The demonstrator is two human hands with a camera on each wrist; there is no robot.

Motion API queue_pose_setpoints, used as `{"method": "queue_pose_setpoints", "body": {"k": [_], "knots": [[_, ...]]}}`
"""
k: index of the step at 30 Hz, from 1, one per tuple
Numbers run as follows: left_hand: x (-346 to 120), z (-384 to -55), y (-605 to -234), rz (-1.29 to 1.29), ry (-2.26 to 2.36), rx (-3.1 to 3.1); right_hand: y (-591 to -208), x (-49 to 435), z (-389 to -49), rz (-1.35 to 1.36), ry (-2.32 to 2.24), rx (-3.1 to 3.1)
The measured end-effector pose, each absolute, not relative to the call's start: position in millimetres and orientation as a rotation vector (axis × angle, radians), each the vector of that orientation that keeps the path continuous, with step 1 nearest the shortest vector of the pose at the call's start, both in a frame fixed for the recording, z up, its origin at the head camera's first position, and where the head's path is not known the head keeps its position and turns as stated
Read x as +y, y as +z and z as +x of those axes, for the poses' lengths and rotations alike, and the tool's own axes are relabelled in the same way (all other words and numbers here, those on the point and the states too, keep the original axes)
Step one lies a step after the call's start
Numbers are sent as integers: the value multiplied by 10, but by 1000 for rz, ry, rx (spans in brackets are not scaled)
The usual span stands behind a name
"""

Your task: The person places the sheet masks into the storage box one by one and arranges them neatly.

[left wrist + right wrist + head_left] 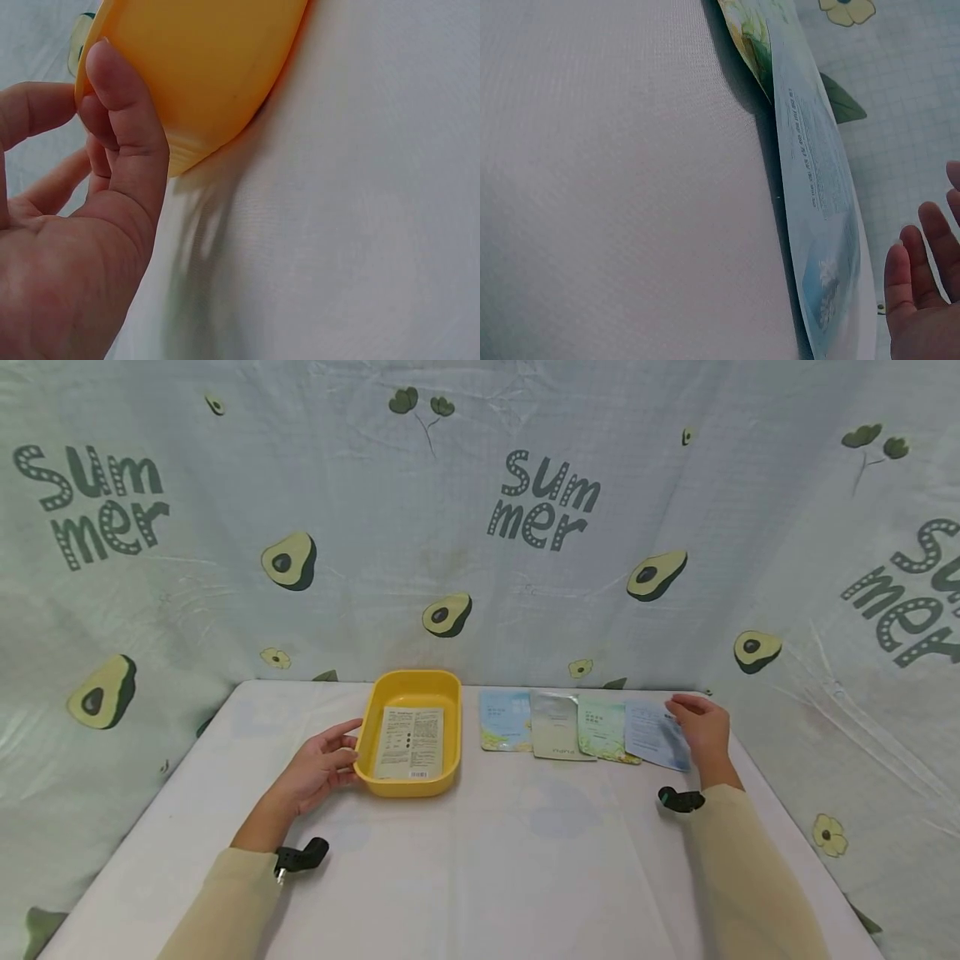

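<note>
A yellow tray (416, 787) stands left of centre, with a pale, text-printed packet (410, 743) lying flat in it. My left hand (318, 768) is at the tray's left side. In the left wrist view, loosely bent fingers (124, 112) touch the tray's rim from outside. To the right, flat sachets lie in an overlapping row: a blue one (504, 718), a silver-grey one (553, 731), a green one (602, 727) and a light blue one (654, 735). By the last sachet's right edge is my right hand (701, 727); the right wrist view shows its fingers apart from the sachet.
A white cloth (495, 877) covers the table. Behind and on both sides hangs a pale curtain (360, 510) printed with avocados, flowers and lettering. A black wrist device (300, 856) is on the left arm, and another black device (681, 799) on the right.
</note>
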State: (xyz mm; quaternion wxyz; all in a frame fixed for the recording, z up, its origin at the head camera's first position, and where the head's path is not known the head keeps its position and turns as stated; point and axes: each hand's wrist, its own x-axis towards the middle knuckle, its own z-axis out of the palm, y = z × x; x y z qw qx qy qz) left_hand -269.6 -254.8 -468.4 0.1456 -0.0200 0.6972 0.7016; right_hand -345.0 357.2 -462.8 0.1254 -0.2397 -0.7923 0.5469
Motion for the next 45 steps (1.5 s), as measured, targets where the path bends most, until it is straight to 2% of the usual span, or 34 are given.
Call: {"method": "queue_pose_setpoints", "body": {"k": [22,45], "knots": [[-2536,-2733,-4637,-44,1999,2014,-4668,3756,-3544,-868,1449,-2546],[-2571,-2702,-4612,-49,2013,1992,-4802,3787,-3681,-851,1289,-2675]]}}
